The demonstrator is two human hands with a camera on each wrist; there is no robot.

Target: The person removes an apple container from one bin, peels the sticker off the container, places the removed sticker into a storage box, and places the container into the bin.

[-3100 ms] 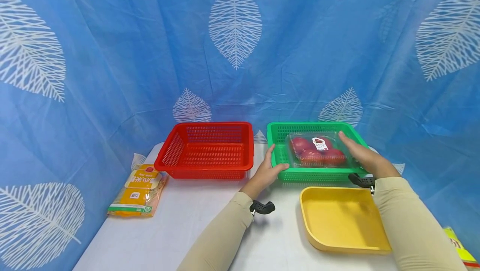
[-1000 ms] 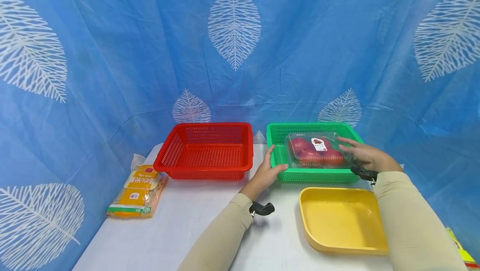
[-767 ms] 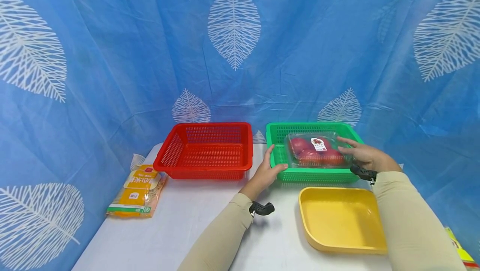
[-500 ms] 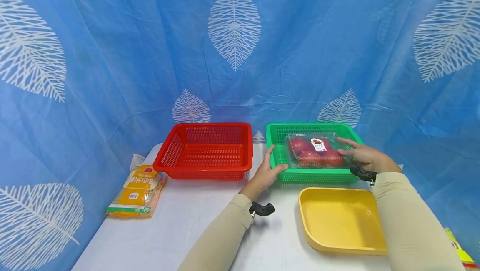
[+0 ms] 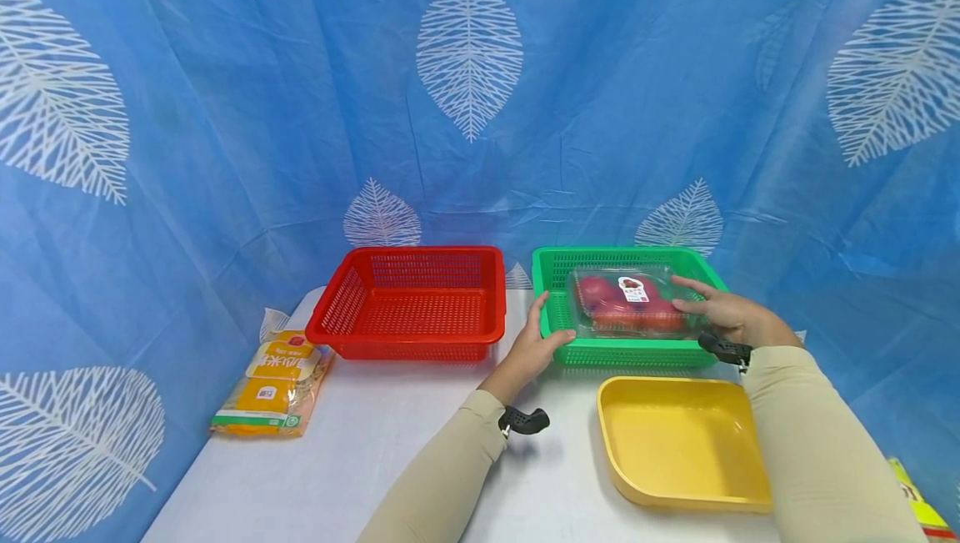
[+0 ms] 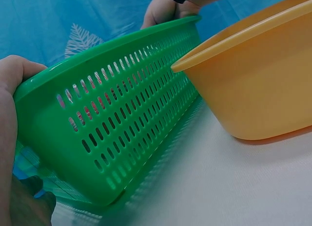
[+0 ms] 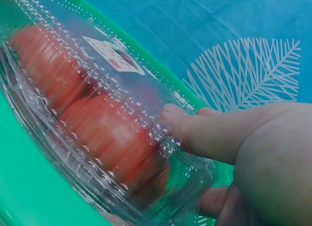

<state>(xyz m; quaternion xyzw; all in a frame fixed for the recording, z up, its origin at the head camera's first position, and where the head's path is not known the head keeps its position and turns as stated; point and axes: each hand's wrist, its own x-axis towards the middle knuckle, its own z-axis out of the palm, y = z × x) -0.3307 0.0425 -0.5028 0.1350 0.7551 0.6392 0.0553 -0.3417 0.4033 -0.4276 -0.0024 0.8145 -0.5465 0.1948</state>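
Observation:
A clear plastic box of tomatoes (image 5: 618, 315) with a white label lies inside the green basket (image 5: 630, 351). My right hand (image 5: 738, 316) grips the box's right end; in the right wrist view the thumb (image 7: 204, 133) presses on the lid and other fingers are lower, partly hidden. At the basket's left end, my left hand (image 5: 531, 351) holds the side. The left wrist view shows the thumb at the rim and fingertips (image 6: 34, 199) by the lower wall. The box shows only in patches through the slots there.
A red basket (image 5: 423, 351) stands to the left of the green one. In front of the green basket is a yellow tray (image 5: 682, 443), partly behind my right sleeve. A packaged food bag (image 5: 273, 384) lies at far left, and a yellow packet (image 5: 918, 497) at the right edge.
My right hand has changed from stretched fingers at the basket's right side to a grip on the box's end. The box has shifted slightly left. My left hand has stayed put.

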